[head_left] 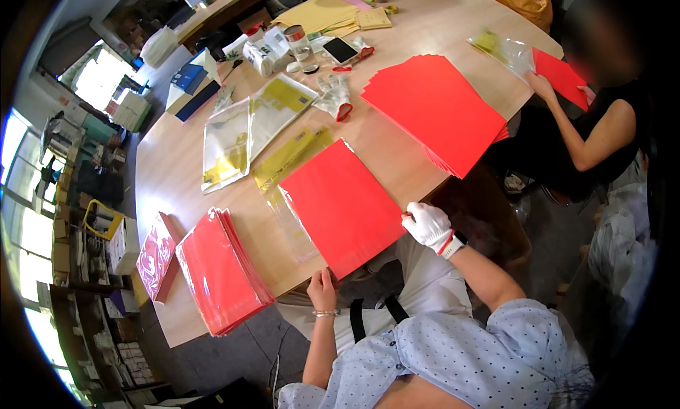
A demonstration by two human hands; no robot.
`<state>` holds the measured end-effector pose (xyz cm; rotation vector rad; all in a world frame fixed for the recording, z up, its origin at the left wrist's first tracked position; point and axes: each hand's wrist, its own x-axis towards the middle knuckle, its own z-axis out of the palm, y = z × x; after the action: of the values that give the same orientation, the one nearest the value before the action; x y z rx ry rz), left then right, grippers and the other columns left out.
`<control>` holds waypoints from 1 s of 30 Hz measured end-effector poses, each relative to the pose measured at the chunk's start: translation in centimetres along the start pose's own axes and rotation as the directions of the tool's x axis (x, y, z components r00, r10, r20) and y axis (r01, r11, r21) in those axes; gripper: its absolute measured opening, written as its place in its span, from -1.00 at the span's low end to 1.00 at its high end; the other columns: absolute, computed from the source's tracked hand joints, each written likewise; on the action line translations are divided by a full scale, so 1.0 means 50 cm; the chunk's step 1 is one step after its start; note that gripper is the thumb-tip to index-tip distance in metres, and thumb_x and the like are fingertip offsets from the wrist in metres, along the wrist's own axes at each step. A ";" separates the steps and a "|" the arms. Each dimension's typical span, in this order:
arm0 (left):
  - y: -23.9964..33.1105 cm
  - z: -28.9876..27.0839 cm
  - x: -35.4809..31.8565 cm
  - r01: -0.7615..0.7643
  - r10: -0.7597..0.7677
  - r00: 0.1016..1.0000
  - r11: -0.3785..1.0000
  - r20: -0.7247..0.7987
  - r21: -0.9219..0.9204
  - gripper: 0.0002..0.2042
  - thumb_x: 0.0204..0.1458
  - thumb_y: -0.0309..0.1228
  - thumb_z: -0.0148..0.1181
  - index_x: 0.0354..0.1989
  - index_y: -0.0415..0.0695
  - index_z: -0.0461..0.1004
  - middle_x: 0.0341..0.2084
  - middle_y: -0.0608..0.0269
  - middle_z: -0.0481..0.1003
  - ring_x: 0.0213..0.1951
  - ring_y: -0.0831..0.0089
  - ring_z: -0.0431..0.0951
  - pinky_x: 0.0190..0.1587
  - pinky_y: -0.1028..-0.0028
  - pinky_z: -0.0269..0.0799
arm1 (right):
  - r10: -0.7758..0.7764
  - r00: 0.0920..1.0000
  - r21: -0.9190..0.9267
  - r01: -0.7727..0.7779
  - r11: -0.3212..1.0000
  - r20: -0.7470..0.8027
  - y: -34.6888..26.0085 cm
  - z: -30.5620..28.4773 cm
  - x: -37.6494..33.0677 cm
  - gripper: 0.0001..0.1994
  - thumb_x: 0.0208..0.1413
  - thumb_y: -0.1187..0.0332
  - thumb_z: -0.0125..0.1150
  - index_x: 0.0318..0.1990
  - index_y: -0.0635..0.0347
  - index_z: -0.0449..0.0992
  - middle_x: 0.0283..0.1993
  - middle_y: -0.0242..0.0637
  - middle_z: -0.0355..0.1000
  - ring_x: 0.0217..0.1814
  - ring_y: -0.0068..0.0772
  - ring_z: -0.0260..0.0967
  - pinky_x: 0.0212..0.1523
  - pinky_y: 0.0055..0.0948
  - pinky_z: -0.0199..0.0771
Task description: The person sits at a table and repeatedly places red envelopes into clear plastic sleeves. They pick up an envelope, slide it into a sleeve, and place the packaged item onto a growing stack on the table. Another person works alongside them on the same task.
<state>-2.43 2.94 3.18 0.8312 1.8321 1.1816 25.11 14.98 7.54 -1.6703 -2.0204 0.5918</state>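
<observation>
A large red sheet (341,205) lies at the table's near edge, partly overhanging it. Clear plastic glints along its far corner, so it seems to sit in a clear sleeve. My bare left hand (322,291) pinches the near-left corner. At the right corner, my right hand (428,226), in a white glove, has its fingers closed on the edge. Yellow-printed clear plastic bags (290,161) lie just beyond the sheet. To the left is a stack of red sheets in clear plastic (218,271); to the right, a fanned stack of red sheets (439,111).
A pink wrapped box (157,257) stands at the table's left edge. Farther back are more clear bags (248,133), a white glove (334,97), a jar (301,49), and a phone (341,50). At right, a seated person holds a red sheet (559,77) and clear plastic.
</observation>
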 end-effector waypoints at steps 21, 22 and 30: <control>-0.150 -0.725 0.054 -0.191 0.525 0.753 0.751 -0.396 0.632 -0.62 0.07 -0.47 -0.14 0.06 -0.37 0.26 -0.06 0.00 0.40 -0.05 0.22 0.40 0.02 0.35 0.26 | -0.705 0.594 0.615 0.403 0.678 0.388 -0.586 0.293 -0.023 -0.70 0.03 0.22 -0.02 -0.14 0.13 0.47 -0.33 -0.03 0.46 -0.20 -0.04 0.41 -0.19 -0.23 0.40; -0.143 -0.701 0.074 -0.196 0.468 0.779 0.814 -0.417 0.547 -0.62 0.07 -0.46 -0.16 0.06 -0.37 0.27 -0.06 0.00 0.40 -0.06 0.21 0.41 0.00 0.36 0.28 | -0.691 0.625 0.558 0.448 0.699 0.363 -0.574 0.293 -0.011 -0.71 0.04 0.20 -0.05 -0.15 0.09 0.48 -0.35 -0.06 0.47 -0.23 -0.03 0.42 -0.21 -0.20 0.40; -0.137 -0.703 0.066 0.090 0.799 0.295 0.523 -0.524 0.848 -0.57 0.10 -0.40 -0.08 0.13 -0.32 0.16 0.01 -0.05 0.29 -0.04 0.21 0.37 -0.04 0.32 0.29 | -0.482 0.874 0.718 0.298 0.629 0.060 -0.266 0.038 -0.035 -0.84 -0.04 0.38 0.22 -0.28 0.17 0.50 -0.33 -0.21 0.45 -0.27 -0.26 0.44 -0.24 -0.36 0.44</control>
<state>-35.40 -11.27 4.95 1.3674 3.4340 1.2505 13.77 10.84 13.71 -0.6930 -1.8752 1.2492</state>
